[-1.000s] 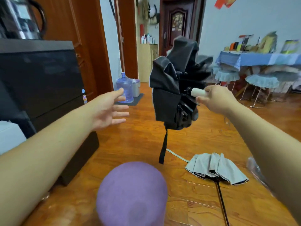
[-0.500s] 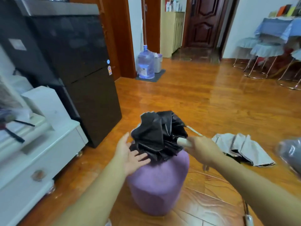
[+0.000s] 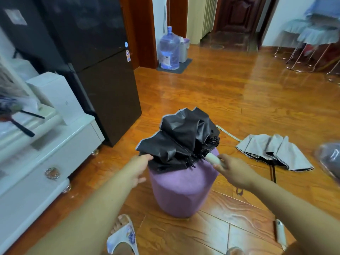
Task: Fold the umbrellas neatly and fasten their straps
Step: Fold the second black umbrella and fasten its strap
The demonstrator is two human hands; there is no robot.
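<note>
The purple stool [image 3: 181, 188] is the landmark here. On its top lies the black umbrella [image 3: 181, 139], its cloth loose and bunched, ribs poking out toward the right edge. The right hand [image 3: 234, 172], just right of the stool, has its fingers curled round the pale handle [image 3: 213, 159]. The left hand [image 3: 139, 167] is at the stool's left edge with a finger touching the cloth's hem; whether it pinches the cloth or only rests on it, I cannot tell, since the fingertips are partly hidden.

What could go wrong, as I judge it: the stool top is small and rounded, so the bundle may slide off if the handle is pulled right while the left side is not pinned. Rolling the cloth as it lies would trap creases and leave panels bulging, and the strap might then not reach round. The exposed rib tips could snag the cloth or nip a finger. I cannot see this umbrella's strap, so it may be buried under the folds.

Counted, largest first: one black fridge [image 3: 95, 70] behind and left of the stool; one white cabinet [image 3: 47, 155] to its left; one stool; two umbrellas, the second a grey umbrella [image 3: 276, 151] on the floor to the right, also unfastened; one water jug [image 3: 169, 49] far behind; two hands.
</note>
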